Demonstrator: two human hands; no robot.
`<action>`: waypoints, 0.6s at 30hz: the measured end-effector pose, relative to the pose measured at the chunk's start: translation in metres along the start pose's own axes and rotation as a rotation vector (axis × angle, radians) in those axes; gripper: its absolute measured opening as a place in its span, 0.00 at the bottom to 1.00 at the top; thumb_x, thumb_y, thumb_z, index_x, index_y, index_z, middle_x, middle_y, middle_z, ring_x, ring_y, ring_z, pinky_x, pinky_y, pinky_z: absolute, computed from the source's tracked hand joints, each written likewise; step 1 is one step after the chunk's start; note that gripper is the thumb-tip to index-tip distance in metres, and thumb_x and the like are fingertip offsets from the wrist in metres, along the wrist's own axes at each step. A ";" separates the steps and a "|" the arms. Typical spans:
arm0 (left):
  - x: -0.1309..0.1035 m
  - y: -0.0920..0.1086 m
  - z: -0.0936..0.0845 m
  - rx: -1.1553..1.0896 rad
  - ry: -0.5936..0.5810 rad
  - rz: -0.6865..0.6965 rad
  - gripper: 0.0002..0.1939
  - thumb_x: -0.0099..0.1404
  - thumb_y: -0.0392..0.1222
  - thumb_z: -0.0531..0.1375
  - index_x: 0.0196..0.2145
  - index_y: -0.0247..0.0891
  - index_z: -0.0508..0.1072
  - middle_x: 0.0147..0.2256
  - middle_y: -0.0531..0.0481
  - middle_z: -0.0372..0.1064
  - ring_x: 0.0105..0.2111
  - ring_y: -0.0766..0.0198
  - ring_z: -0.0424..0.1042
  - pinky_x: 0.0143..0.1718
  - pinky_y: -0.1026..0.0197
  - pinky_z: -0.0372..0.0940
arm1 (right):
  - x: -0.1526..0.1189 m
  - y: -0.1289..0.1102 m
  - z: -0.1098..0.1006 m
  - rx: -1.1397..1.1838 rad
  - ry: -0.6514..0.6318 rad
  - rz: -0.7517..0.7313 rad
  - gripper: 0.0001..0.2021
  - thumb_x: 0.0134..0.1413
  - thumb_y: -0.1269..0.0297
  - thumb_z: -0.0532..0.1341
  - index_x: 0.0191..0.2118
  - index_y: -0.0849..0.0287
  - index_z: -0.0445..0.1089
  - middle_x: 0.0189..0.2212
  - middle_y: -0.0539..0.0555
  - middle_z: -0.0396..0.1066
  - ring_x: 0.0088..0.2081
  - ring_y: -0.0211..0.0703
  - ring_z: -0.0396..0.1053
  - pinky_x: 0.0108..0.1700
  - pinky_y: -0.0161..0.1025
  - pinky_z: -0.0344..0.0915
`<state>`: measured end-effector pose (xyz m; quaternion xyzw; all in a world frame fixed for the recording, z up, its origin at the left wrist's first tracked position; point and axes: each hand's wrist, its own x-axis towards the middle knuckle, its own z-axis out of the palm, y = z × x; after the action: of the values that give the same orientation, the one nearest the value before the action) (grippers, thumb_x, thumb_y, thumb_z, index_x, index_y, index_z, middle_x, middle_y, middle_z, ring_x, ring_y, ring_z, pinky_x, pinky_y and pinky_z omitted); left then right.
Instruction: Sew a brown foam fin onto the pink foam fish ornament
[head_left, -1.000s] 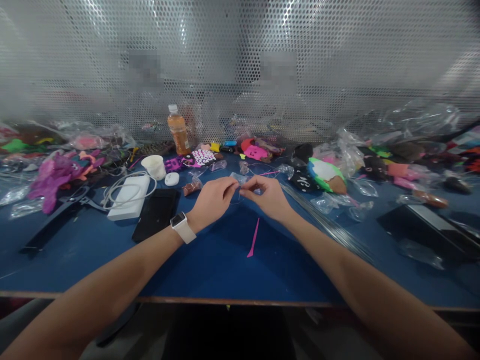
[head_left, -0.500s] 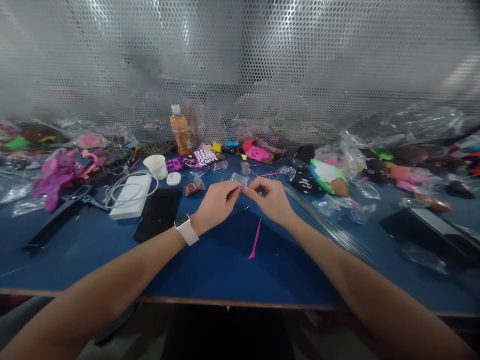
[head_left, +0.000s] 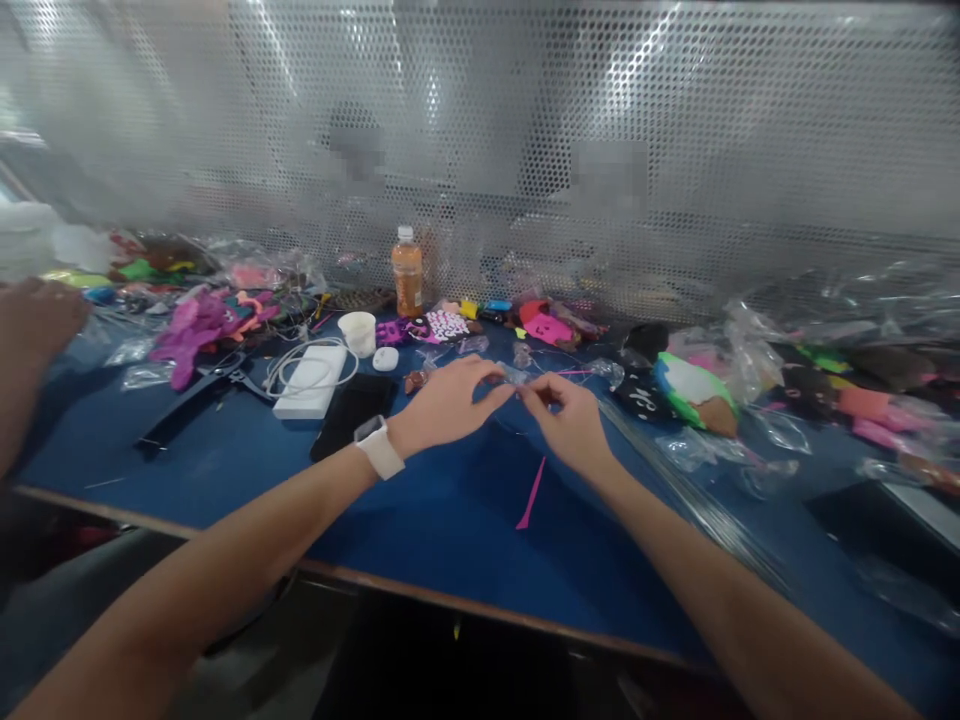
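Observation:
My left hand (head_left: 448, 402), with a pale-banded watch (head_left: 381, 447) on its wrist, is closed with its thumb and fingertips drawn together over the middle of the table. Facing it, my right hand (head_left: 568, 418) pinches thumb against forefinger, and the fingertips of both hands nearly meet. What they hold is too small to make out. A thin wire-like line (head_left: 510, 431) curves faintly below the fingertips. Just behind them lies a crumpled clear plastic wrapper (head_left: 514, 373). Nearer to me rests a slim pink modelling tool (head_left: 532, 495).
To the left are a black phone (head_left: 352, 415), a white box with a coiled cable (head_left: 309, 385), pliers (head_left: 191, 400) and a white cup (head_left: 358, 334). A drink bottle (head_left: 408, 275) stands behind. Thin wires (head_left: 690, 495) lie right. Another person's hand (head_left: 41, 320) is far left.
The view has turned left, so the table's things sit further right. Another person's hand now shows at the left edge. My left thumb and forefinger look slightly more spread; both hands stay together.

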<state>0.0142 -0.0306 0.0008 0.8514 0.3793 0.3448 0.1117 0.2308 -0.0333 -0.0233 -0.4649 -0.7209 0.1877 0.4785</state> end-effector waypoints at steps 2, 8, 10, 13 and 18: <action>-0.018 0.000 -0.017 0.230 0.006 -0.064 0.17 0.76 0.48 0.55 0.55 0.38 0.73 0.50 0.41 0.75 0.51 0.50 0.73 0.55 0.47 0.67 | -0.002 -0.005 -0.001 -0.080 0.010 -0.055 0.13 0.64 0.56 0.63 0.29 0.56 0.71 0.25 0.50 0.71 0.28 0.43 0.67 0.34 0.41 0.63; -0.078 -0.010 -0.047 0.831 0.061 -0.321 0.31 0.77 0.47 0.52 0.71 0.29 0.55 0.51 0.31 0.75 0.60 0.37 0.66 0.67 0.30 0.47 | -0.009 -0.017 0.005 -0.079 -0.036 -0.102 0.11 0.65 0.60 0.63 0.30 0.55 0.70 0.28 0.51 0.74 0.32 0.44 0.71 0.38 0.40 0.67; -0.088 -0.016 -0.050 0.816 -0.044 -0.362 0.35 0.76 0.48 0.51 0.73 0.28 0.50 0.45 0.33 0.78 0.57 0.37 0.69 0.67 0.28 0.45 | -0.011 -0.019 0.007 -0.079 -0.058 -0.116 0.11 0.66 0.61 0.63 0.30 0.55 0.70 0.28 0.51 0.74 0.32 0.44 0.71 0.38 0.40 0.67; -0.091 -0.024 -0.054 0.712 -0.100 -0.408 0.37 0.75 0.50 0.51 0.74 0.31 0.46 0.44 0.36 0.79 0.56 0.39 0.71 0.67 0.27 0.46 | -0.012 -0.019 0.009 -0.082 -0.069 -0.138 0.12 0.66 0.61 0.63 0.29 0.55 0.69 0.28 0.50 0.73 0.32 0.44 0.71 0.38 0.40 0.67; -0.075 -0.037 -0.063 0.738 -0.149 -0.448 0.35 0.72 0.51 0.53 0.71 0.32 0.55 0.40 0.38 0.80 0.52 0.39 0.74 0.64 0.32 0.54 | -0.013 -0.018 0.009 -0.082 -0.055 -0.150 0.12 0.66 0.60 0.64 0.30 0.55 0.70 0.29 0.50 0.74 0.33 0.45 0.72 0.38 0.40 0.67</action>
<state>-0.0853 -0.0642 -0.0070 0.7536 0.6432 0.0910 -0.1007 0.2158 -0.0518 -0.0217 -0.4235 -0.7736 0.1342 0.4519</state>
